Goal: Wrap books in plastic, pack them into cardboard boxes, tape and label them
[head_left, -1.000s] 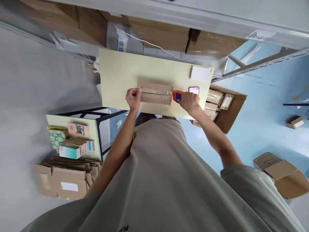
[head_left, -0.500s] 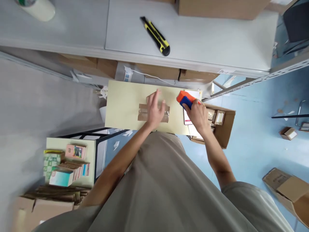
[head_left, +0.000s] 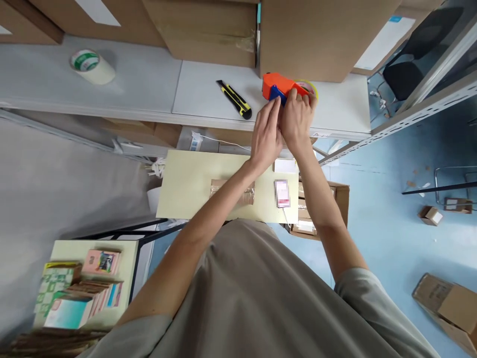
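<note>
My right hand (head_left: 297,117) is closed around an orange and blue tape dispenser (head_left: 274,85), at the front part of the grey shelf. A yellow-edged roll shows at the dispenser's right end. Close against it is my left hand (head_left: 266,133), its fingers stretched out and their tips at the blue part; whether they press on it is hard to see. To the left on the shelf lies a yellow and black utility knife (head_left: 234,99). Below my forearms, a small taped cardboard box (head_left: 246,195) rests on the pale yellow table (head_left: 182,184), partly hidden by my left arm.
Large cardboard boxes (head_left: 208,37) line the shelf's back, with a tape roll (head_left: 97,69) at left. A phone (head_left: 282,193) with a cable lies on the table's right side. Beside the table stands an open carton (head_left: 341,204) of small boxes. Books (head_left: 102,261) fill a side table.
My right hand has carried the tape dispenser up from the table to the shelf. My left hand has left the small box and come up beside it. The view has tilted upward.
</note>
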Demonstrator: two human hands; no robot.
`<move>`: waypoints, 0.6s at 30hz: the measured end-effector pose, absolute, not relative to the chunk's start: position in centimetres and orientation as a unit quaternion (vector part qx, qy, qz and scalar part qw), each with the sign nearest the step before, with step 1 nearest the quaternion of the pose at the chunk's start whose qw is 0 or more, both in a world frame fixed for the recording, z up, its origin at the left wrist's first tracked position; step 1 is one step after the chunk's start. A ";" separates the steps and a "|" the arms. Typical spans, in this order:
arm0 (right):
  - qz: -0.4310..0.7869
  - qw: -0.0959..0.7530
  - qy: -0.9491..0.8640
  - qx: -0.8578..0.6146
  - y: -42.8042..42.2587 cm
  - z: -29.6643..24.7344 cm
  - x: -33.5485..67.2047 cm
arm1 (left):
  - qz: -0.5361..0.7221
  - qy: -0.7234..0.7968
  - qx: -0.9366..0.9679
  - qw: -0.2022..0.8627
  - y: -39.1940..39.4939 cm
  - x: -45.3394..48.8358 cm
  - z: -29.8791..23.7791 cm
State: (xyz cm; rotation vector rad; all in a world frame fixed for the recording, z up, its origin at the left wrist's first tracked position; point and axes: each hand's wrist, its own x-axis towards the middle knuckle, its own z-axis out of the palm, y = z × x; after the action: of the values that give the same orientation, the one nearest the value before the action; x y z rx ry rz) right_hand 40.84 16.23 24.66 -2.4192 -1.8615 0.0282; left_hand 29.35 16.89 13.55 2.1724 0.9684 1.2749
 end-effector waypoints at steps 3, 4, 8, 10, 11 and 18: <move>0.017 0.023 -0.619 -0.785 17.9 23.0 41.5 | 0.453 0.364 0.784 0.216 14.4 27.1 13.4; 0.019 0.020 -0.622 -0.783 18.3 22.4 41.7 | 0.451 0.376 0.778 0.223 13.4 26.0 13.0; -0.012 0.043 -0.616 -0.787 18.7 21.2 42.4 | 0.414 0.484 0.721 0.273 10.1 19.5 8.1; -0.039 0.081 -0.604 -0.792 17.4 20.9 42.0 | 0.392 0.554 0.676 0.288 8.7 15.0 4.4; -0.048 0.105 -0.600 -0.792 16.2 20.6 41.5 | 0.382 0.589 0.650 0.292 8.0 12.7 2.4; 0.238 0.030 -0.607 -0.757 1.9 11.3 31.6 | 0.295 0.728 0.512 0.348 1.4 3.5 -4.8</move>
State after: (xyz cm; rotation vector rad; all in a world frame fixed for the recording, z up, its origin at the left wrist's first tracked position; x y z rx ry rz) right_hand 31.64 1.91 11.29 -2.3353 -1.8729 0.7345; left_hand 3.45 1.37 -4.77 1.3282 1.8876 0.7640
